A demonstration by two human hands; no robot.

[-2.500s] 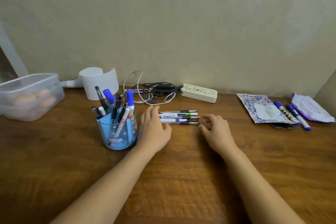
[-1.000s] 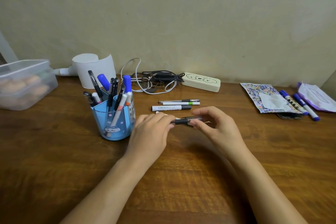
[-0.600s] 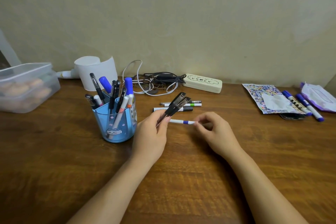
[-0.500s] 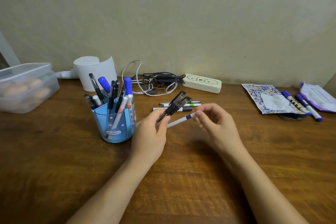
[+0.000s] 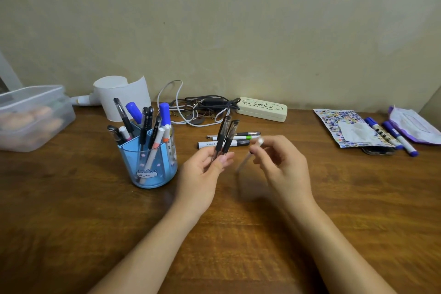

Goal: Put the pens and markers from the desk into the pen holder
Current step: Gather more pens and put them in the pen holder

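Note:
A blue pen holder (image 5: 150,169) with several pens and markers in it stands left of centre on the wooden desk (image 5: 71,222). My left hand (image 5: 202,174) grips two black pens (image 5: 225,137), which point up and away. My right hand (image 5: 279,164) pinches a thin white pen (image 5: 247,157), blurred and tilted, beside the left hand. Three pens (image 5: 229,141) lie on the desk behind my hands. Two blue-capped markers (image 5: 391,133) lie at the far right.
A clear lidded box (image 5: 31,114) sits at the far left and a white lamp head (image 5: 121,95) behind the holder. Tangled cables (image 5: 198,110) and a cream case (image 5: 262,108) lie by the wall. A patterned packet (image 5: 341,124) and a purple pouch (image 5: 412,126) are at right.
My left hand picked two black pens off the desk and raised them upright. My right hand lifted the white pen from the desk and tilted it up.

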